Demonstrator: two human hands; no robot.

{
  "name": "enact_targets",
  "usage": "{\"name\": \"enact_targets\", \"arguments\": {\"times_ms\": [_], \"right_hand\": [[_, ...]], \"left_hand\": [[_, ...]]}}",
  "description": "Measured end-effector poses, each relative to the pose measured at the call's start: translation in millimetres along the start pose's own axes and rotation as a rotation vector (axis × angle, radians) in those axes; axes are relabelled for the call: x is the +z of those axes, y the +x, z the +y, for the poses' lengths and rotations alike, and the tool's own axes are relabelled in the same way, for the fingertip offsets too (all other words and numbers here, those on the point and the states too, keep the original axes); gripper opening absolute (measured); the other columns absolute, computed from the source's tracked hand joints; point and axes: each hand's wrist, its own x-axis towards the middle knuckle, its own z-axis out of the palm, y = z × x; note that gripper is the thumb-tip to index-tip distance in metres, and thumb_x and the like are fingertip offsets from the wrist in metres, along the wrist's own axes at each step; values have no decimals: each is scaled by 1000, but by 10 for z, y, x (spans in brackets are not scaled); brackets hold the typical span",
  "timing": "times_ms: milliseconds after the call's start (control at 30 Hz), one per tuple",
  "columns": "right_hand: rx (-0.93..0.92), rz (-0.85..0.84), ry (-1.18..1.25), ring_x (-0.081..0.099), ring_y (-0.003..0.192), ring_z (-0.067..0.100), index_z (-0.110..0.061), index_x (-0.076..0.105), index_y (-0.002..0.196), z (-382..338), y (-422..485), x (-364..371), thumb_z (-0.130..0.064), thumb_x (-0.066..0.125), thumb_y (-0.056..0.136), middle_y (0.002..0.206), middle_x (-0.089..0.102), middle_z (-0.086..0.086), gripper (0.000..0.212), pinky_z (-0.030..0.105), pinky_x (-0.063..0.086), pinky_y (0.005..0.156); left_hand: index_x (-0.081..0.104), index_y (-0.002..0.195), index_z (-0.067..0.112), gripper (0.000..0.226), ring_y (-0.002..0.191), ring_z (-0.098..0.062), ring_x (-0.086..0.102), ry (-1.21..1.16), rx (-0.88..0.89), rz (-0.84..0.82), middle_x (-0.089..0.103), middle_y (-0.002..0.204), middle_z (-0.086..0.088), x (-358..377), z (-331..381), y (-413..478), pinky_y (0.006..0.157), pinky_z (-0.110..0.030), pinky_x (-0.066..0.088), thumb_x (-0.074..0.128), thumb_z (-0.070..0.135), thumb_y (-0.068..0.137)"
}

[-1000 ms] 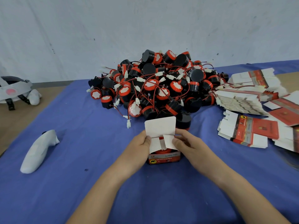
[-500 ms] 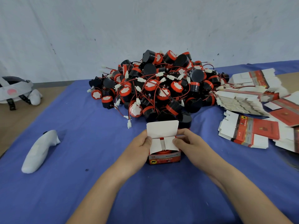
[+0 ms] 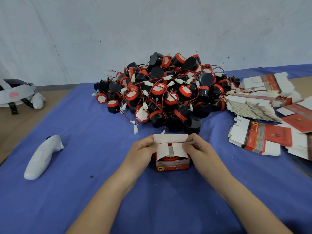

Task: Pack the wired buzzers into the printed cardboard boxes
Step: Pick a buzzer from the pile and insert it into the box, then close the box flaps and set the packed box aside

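A small red printed cardboard box (image 3: 172, 164) stands on the blue cloth in front of me, with a red buzzer partly visible inside. Its two white side flaps are folded inward and its white top flap (image 3: 170, 137) is bent down toward me. My left hand (image 3: 143, 152) pinches the left end of the top flap and my right hand (image 3: 199, 151) pinches the right end. Behind the box lies a big pile of black and red wired buzzers (image 3: 165, 92) with white connectors.
Stacks of flat unfolded printed boxes (image 3: 261, 135) lie at the right. A white controller (image 3: 42, 157) lies on the blue cloth (image 3: 84, 200) at the left. A white headset (image 3: 15, 93) sits on the bare table at far left. A grey wall stands behind.
The top flap, upright a second ago, has been folded down toward me over the side flaps. Both hands have shifted up to its ends.
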Motion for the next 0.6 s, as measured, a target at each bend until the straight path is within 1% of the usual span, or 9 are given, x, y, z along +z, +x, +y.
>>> {"name": "enact_targets", "arguments": {"times_ms": [67, 133, 167, 233, 300, 367, 467, 533, 600], "right_hand": [[-14, 8, -13, 40, 61, 8, -34, 57, 75, -6, -17, 0, -16, 48, 102, 65, 54, -13, 33, 30, 35, 61], [-30, 9, 1, 52, 63, 2, -37, 60, 77, -38, -36, -1, -14, 49, 102, 71, 64, -18, 36, 22, 42, 59], [-32, 9, 13, 58, 67, -1, -37, 62, 80, -52, -44, -4, -13, 50, 102, 76, 68, -19, 35, 17, 46, 58], [-34, 12, 27, 63, 71, -3, -29, 64, 87, -77, -51, -11, -10, 52, 102, 81, 71, -18, 26, 14, 48, 59], [-42, 15, 30, 61, 67, -4, -22, 62, 88, -100, -60, -18, -9, 54, 101, 77, 70, -17, 21, 12, 45, 56], [-49, 10, 35, 62, 67, -3, -19, 62, 90, -106, -65, -28, -8, 54, 102, 78, 71, -17, 18, 12, 46, 56], [-58, -7, 10, 66, 75, 5, -23, 64, 96, -105, -79, -41, -13, 53, 103, 88, 72, -15, 17, 19, 50, 64], [-56, -6, -3, 64, 73, 6, -29, 66, 96, -85, -87, -47, -17, 52, 104, 86, 71, -15, 20, 20, 49, 62], [-57, -8, -24, 63, 72, 6, -34, 66, 97, -49, -88, -60, -21, 52, 105, 84, 71, -15, 20, 20, 48, 61]], "left_hand": [[76, 106, 29, 38, 107, -11, 70, -38, -10, 13, 77, 109, 6, -29, -21, 10, 102, -33, 50, 47, 5, 103], [72, 112, 22, 30, 108, -17, 70, -42, -11, 5, 77, 110, 3, -51, -38, 18, 104, -38, 50, 49, 4, 103], [71, 114, 19, 28, 109, -18, 70, -36, -8, -8, 77, 110, 2, -62, -44, 20, 104, -38, 50, 50, 5, 103], [71, 112, 18, 24, 106, -14, 70, 11, 17, -36, 77, 108, 4, -86, -36, 14, 100, -33, 52, 51, 7, 103], [71, 104, 22, 18, 90, -2, 70, 132, 88, -36, 76, 99, 12, -119, -20, 5, 82, -17, 53, 55, 13, 102], [70, 96, 30, 17, 79, 3, 64, 262, 171, 6, 73, 91, 18, -140, -10, -3, 68, -8, 45, 58, 19, 101], [69, 93, 42, 22, 80, 0, 61, 385, 232, 66, 70, 88, 22, -133, -21, -23, 65, -8, 43, 58, 24, 101], [65, 92, 50, 29, 86, 3, 60, 447, 270, 73, 69, 87, 27, -124, -31, -46, 68, -7, 43, 56, 24, 101], [63, 95, 52, 32, 91, 7, 59, 503, 299, 72, 69, 90, 28, -130, -45, -50, 70, -5, 42, 54, 22, 103]]}}
